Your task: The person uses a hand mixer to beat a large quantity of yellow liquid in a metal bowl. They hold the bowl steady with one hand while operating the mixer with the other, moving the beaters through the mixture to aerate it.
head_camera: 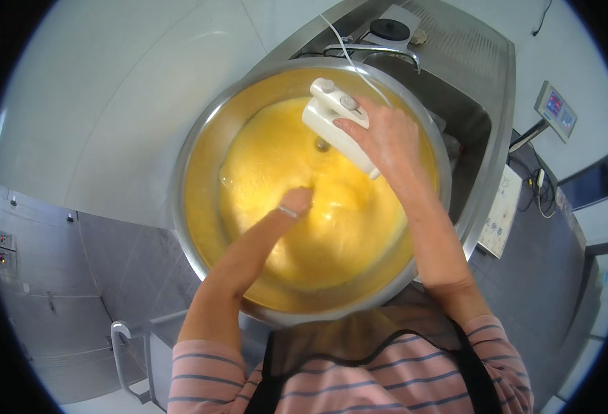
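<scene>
Yellow liquid (268, 155) fills much of a large round metal bowl (200, 139) in front of me. My right hand (387, 134) grips the handle of a white electric hand mixer (337, 134) over the bowl's right side; the mixer's lower end points down into the liquid. My left hand (298, 199) is dipped in the liquid near the middle, left of the mixer, with a light band at its wrist. Its fingers are hidden under the surface, so what they hold or touch does not show.
Behind and right of the bowl is a steel sink (469, 129) with a curved faucet (374, 48). The mixer's white cord (343, 46) runs up past it. A scale display (556, 111) stands at right, above tangled cables. A metal cart handle (120, 357) is at lower left.
</scene>
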Available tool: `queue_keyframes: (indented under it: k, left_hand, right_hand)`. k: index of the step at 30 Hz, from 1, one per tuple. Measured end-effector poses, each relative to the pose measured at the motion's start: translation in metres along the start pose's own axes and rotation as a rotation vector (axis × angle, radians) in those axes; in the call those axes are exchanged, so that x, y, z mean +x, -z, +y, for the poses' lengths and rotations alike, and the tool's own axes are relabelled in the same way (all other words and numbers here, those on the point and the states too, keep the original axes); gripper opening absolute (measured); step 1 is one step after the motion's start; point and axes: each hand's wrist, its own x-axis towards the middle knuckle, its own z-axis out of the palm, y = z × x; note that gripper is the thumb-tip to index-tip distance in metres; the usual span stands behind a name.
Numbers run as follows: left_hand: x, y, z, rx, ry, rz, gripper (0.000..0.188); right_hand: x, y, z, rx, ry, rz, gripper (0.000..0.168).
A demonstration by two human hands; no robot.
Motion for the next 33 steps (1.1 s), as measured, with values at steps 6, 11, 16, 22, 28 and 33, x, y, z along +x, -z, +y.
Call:
queue_keyframes:
  k: [6,11,16,22,28,33]
  left_hand:
    - [0.007,0.006,-0.056,-0.201,0.255,0.400,0.022]
    - [-0.009,0.025,-0.008,-0.355,0.164,0.321,0.014]
    - [-0.036,0.063,-0.001,-0.888,0.029,0.265,0.013]
    - [-0.062,0.102,0.004,-1.211,-0.101,0.348,0.010]
    - [-0.075,0.140,0.027,-1.304,-0.098,0.376,0.017]
    - [-0.077,0.137,0.022,-1.418,-0.223,0.316,0.015]
  right_hand:
    - [-0.003,-0.002,-0.002,-0.014,0.024,-0.017,0.038]
    - [-0.001,-0.002,0.001,-0.042,0.004,-0.043,0.039]
    - [-0.003,0.002,-0.003,0.009,-0.009,-0.077,0.039]
    - [-0.008,0.002,-0.005,0.003,0.019,-0.096,0.039]
    - [-0.010,0.001,-0.004,-0.004,0.034,-0.093,0.039]
    - [-0.013,0.004,-0.007,0.024,0.035,-0.108,0.038]
